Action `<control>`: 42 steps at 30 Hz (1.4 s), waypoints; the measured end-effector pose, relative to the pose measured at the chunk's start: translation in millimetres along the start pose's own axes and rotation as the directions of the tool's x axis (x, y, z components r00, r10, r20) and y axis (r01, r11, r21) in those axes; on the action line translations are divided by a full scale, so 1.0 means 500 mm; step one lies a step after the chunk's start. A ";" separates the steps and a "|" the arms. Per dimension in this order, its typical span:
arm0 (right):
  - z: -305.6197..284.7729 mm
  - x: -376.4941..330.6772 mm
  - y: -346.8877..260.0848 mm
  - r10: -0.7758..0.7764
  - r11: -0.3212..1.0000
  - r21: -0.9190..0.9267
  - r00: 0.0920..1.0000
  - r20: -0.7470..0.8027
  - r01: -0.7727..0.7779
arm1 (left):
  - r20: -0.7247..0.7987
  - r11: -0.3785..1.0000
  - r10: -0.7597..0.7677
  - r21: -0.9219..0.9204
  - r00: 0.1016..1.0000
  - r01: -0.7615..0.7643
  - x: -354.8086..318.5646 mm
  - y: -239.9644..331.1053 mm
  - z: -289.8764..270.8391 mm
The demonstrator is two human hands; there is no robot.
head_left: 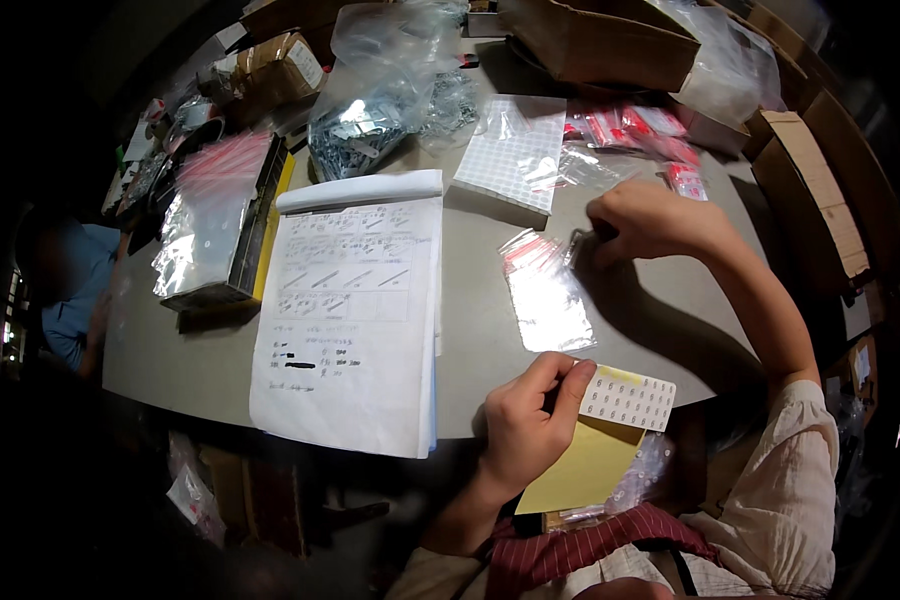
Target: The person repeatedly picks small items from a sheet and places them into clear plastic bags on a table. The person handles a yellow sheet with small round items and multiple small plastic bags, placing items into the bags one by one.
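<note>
My left hand (532, 425) pinches a sheet of small round stickers (625, 398) by its left corner, thumb on top. Yellow backing paper (582, 468) hangs below the sheet, over the table's front edge. Farther off to the right, my right hand (650, 222) is curled with its fingertips together. Whatever may be between those fingertips is hidden. Just left of them lies a stack of small clear zip bags (548, 298), shiny, with red stripes at the top. Behind my right hand rests another clear bag (588, 168).
A written notepad (355, 330) lies left of the bags. Beyond it are a box of zip bags (210, 225), a bag of metal parts (360, 130) and a dotted white box (510, 150). Red packets (655, 130) and cardboard boxes (610, 45) fill the back. A person (70, 285) sits at the far left.
</note>
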State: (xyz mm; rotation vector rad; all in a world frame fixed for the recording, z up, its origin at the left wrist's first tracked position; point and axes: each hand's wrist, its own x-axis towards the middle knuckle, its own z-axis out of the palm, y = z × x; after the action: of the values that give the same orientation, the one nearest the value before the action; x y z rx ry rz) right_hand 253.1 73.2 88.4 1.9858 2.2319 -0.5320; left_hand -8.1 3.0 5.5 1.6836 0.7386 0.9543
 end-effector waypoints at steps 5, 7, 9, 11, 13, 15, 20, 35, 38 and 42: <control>0.015 -0.001 -0.021 -0.296 0.891 0.362 0.955 0.008 0.273 | 0.025 0.992 0.087 0.087 0.996 -0.089 0.002 -0.005 -0.007; 0.011 -0.006 -0.042 -0.330 0.904 0.298 0.943 0.034 0.306 | 0.006 0.998 0.058 0.029 0.998 -0.058 0.000 -0.002 -0.005; 0.022 -0.003 -0.048 -0.324 0.931 0.170 0.946 -0.016 0.322 | -0.002 1.000 0.019 -0.005 1.000 -0.019 0.001 0.002 -0.004; 0.056 0.005 -0.035 -0.380 0.924 -0.024 0.910 -0.169 0.381 | -0.003 0.999 -0.028 -0.018 1.000 0.028 0.000 0.009 -0.004; 0.057 0.007 -0.026 -0.247 0.969 -0.069 0.955 -0.163 0.238 | -0.011 0.999 0.026 -0.024 1.000 -0.026 0.000 0.005 -0.003; 0.056 0.013 -0.010 -0.129 0.991 -0.063 0.971 -0.201 0.118 | -0.037 0.996 0.086 -0.026 0.996 -0.087 -0.004 -0.003 -0.003; 0.073 -0.032 0.072 -0.117 0.988 0.053 0.933 -0.341 0.143 | -0.072 0.986 0.100 -0.125 0.992 -0.108 -0.010 -0.002 -0.005; 0.245 -0.375 -0.006 -0.477 0.537 0.671 0.840 -0.259 0.511 | -0.036 0.871 -0.028 -0.491 0.999 0.006 -0.035 -0.014 -0.015; 0.224 -0.421 -0.028 -0.288 0.453 0.790 0.907 -0.309 0.413 | -0.003 0.882 -0.058 -0.468 0.998 0.050 -0.026 -0.011 -0.010; 0.195 -0.392 -0.049 0.043 0.570 0.729 0.873 -0.487 0.378 | 0.007 0.967 -0.016 -0.256 1.000 0.017 -0.012 -0.005 0.007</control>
State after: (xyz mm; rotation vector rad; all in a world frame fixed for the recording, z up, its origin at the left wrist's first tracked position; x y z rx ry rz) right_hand 241.8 -145.0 62.3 2.4855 2.8161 -1.5122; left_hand -8.3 -3.0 1.2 1.4515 0.5970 0.9891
